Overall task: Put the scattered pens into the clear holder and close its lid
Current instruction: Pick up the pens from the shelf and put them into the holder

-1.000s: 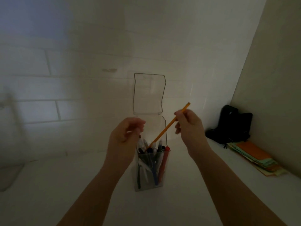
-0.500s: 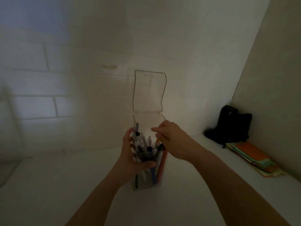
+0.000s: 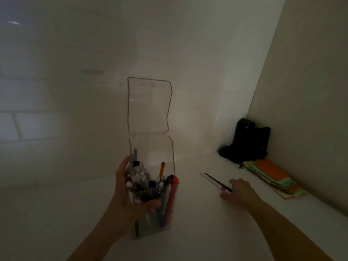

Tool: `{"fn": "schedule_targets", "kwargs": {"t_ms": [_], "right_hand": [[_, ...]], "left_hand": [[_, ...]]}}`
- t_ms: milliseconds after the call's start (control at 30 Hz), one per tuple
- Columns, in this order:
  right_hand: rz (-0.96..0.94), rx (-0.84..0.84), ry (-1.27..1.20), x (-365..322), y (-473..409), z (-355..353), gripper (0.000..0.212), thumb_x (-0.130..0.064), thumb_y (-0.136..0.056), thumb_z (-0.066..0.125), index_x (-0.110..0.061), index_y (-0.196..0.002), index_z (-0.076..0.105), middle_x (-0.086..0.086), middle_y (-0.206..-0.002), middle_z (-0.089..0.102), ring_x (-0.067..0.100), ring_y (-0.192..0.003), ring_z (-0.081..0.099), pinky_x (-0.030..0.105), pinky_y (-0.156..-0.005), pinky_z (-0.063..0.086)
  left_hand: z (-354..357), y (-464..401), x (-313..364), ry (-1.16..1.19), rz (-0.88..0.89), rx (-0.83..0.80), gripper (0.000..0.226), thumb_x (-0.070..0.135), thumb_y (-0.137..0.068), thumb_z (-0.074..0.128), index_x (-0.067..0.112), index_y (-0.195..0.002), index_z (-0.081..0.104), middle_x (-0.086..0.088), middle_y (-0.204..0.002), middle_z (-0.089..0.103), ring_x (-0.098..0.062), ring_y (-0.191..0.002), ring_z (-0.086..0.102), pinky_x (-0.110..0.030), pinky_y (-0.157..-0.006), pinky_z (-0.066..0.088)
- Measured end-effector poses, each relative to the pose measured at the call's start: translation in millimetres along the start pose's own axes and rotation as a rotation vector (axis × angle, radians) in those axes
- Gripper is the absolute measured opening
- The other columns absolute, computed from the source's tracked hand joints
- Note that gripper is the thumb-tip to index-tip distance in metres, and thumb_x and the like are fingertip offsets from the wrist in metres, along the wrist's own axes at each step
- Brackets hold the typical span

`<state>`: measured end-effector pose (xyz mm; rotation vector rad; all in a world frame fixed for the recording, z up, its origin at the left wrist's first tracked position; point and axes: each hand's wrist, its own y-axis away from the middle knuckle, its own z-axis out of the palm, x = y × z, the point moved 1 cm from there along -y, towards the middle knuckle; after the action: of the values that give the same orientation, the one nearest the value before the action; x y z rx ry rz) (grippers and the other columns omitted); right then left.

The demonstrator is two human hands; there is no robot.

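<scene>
White counter [image 3: 188, 242]: holder [image 3: 152, 226], pens [image 3: 216, 182], papers [image 3: 273, 178].

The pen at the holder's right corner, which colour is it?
Red, seen in the head view, standing in the holder held by the left hand.

No text, label, brand, number or sign can be read anywhere in this dim view. The pens [image 3: 150, 183] in the holder [image 3: 150, 228] and the paper stack [image 3: 271, 178] show only colour, and any print on them is too small and blurred to make out.
</scene>
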<state>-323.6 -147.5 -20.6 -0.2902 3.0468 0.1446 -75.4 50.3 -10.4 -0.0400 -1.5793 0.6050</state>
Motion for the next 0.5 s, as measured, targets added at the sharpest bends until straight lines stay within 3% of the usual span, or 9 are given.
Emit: {"fn": "schedule_targets", "kwargs": {"t_ms": [67,167,267,333,367,433,500], "right_hand": [[-0.015,0.027,0.006,-5,-5,6,0.05,-0.038,-0.091,0.045,-0.01,-0.132,0.04,0.013,-0.132,0.044,0.026,-0.121,0.043,0.034,-0.099,0.041],[-0.087,-0.023,0.083,-18,-15,6,0.039,-0.022,-0.091,0.045,-0.007,-0.127,0.04,0.013,-0.13,0.045,0.026,-0.118,0.048,0.034,-0.095,0.043],[-0.097,-0.118,0.121,-27,-16,10,0.039,-0.013,-0.093,0.041,-0.005,-0.13,0.033,0.014,-0.133,0.046,0.026,-0.119,0.05,0.032,-0.095,0.043],[-0.103,-0.1,0.093,-30,-6,8,0.028,-0.013,-0.095,0.035,-0.007,-0.122,0.042,0.013,-0.123,0.052,0.025,-0.108,0.055,0.032,-0.088,0.045],[-0.11,-0.088,-0.068,-34,-1,2,0.022,-0.014,-0.096,0.034,-0.008,-0.113,0.047,0.013,-0.109,0.056,0.024,-0.093,0.057,0.032,-0.078,0.046],[-0.095,-0.131,-0.743,-49,20,-25,0.016,-0.012,-0.094,0.038,-0.008,-0.088,0.053,0.009,-0.072,0.049,0.018,-0.058,0.047,0.029,-0.052,0.039],[-0.233,-0.103,-1.354,-67,46,-69,0.028,-0.013,-0.092,0.042,-0.012,-0.067,0.055,0.004,-0.056,0.045,0.011,-0.043,0.042,0.024,-0.047,0.036]], "left_hand": [[0,1,-1,0.016,0.001,-0.015,0.111,0.044,-0.033,0.09,0.063,-0.118,0.022,0.004,-0.132,0.045,-0.001,-0.109,0.057,-0.011,-0.073,0.053],[1,2,-3,0.004,-0.007,-0.011,0.11,0.019,-0.046,0.09,0.059,-0.12,0.019,0.008,-0.127,0.047,0.007,-0.1,0.059,-0.01,-0.07,0.052],[2,3,-4,0.009,-0.014,-0.003,0.106,0.01,-0.051,0.081,0.056,-0.123,0.019,0.01,-0.134,0.042,0.007,-0.108,0.055,-0.011,-0.078,0.052],[2,3,-4,0.012,-0.025,-0.001,0.108,0.009,-0.054,0.084,0.058,-0.124,0.019,0.009,-0.142,0.036,-0.002,-0.12,0.05,-0.023,-0.092,0.051],[1,3,-4,0.01,-0.032,-0.006,0.109,0.01,-0.053,0.085,0.059,-0.125,0.018,0.008,-0.144,0.034,-0.007,-0.124,0.047,-0.032,-0.098,0.049],[0,2,-2,-0.001,-0.053,-0.011,0.112,0.012,-0.052,0.086,0.059,-0.125,0.017,0.006,-0.146,0.03,-0.015,-0.129,0.042,-0.044,-0.102,0.045],[0,3,1,-0.013,-0.057,-0.012,0.111,0.013,-0.052,0.087,0.06,-0.124,0.016,0.007,-0.147,0.028,-0.017,-0.131,0.039,-0.048,-0.103,0.043]]}}
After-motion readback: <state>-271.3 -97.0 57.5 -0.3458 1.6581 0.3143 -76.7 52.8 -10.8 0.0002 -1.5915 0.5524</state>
